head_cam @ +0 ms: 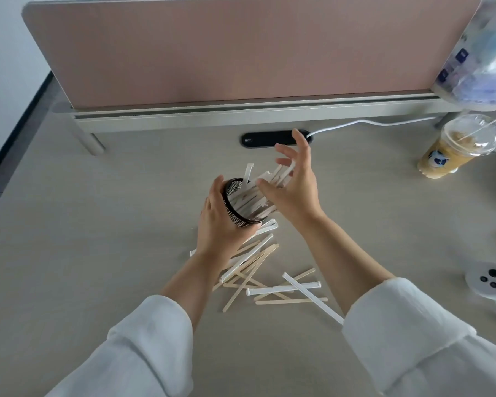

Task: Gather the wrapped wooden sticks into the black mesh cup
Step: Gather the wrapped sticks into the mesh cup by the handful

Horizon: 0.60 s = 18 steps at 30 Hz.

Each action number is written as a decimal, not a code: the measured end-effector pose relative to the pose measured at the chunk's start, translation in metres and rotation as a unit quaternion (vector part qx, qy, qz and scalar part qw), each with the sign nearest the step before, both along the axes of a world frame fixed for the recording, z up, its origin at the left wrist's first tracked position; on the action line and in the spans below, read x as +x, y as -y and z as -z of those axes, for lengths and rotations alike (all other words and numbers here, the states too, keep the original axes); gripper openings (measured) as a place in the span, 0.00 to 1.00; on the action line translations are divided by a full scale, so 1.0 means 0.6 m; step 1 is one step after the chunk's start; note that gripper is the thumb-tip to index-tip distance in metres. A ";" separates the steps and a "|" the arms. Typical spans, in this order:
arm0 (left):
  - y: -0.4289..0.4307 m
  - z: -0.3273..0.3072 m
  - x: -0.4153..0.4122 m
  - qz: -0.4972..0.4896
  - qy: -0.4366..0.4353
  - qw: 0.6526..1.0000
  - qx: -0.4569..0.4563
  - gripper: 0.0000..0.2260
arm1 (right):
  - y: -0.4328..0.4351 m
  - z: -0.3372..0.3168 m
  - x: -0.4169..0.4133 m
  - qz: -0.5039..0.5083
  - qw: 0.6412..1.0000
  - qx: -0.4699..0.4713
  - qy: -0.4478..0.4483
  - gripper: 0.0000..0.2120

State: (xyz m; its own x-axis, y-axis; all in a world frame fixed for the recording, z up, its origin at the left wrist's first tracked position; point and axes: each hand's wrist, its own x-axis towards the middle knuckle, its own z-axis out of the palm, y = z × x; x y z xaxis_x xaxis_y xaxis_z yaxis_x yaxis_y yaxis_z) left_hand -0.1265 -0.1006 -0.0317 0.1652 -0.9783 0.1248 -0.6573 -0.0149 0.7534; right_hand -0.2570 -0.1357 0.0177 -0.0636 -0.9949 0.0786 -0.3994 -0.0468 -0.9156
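My left hand [216, 224] grips the black mesh cup [236, 209], which is lifted off the table and tilted with its mouth toward the right. Several white-wrapped sticks [248, 200] stick out of the cup's mouth. My right hand [294, 187] is spread open beside the mouth, fingers apart and touching the protruding wrapped sticks. Beneath my hands, more wrapped sticks [282, 289] and bare wooden sticks [291, 301] lie scattered on the table.
A pink divider panel [241, 47] on a metal rail stands at the back. A black cable port [269, 138] with a white cable sits behind my hands. An iced drink cup [453, 150], a plastic bag [481, 53] and a white device [490, 280] are on the right.
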 end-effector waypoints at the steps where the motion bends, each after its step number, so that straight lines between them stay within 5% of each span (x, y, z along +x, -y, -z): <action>1: 0.000 0.000 0.002 0.005 0.008 1.000 0.000 0.47 | 0.000 0.001 -0.003 0.006 1.000 -0.011 0.019 0.37; 4: 0.001 -0.005 0.003 0.021 0.039 0.999 -0.025 0.46 | 0.000 0.000 -0.007 0.041 0.998 -0.012 0.056 0.24; 9: -0.002 -0.010 0.006 0.027 0.067 0.997 -0.033 0.43 | -0.001 0.013 0.009 -0.118 0.983 0.122 -0.074 0.24; 15: -0.012 -0.009 0.019 0.044 0.083 0.995 -0.026 0.43 | -0.002 0.039 0.007 -0.089 0.982 0.156 0.064 0.23; 18: -0.018 -0.001 0.026 0.026 0.098 0.994 -0.029 0.43 | -0.002 0.049 -0.011 0.010 0.990 0.144 -0.001 0.21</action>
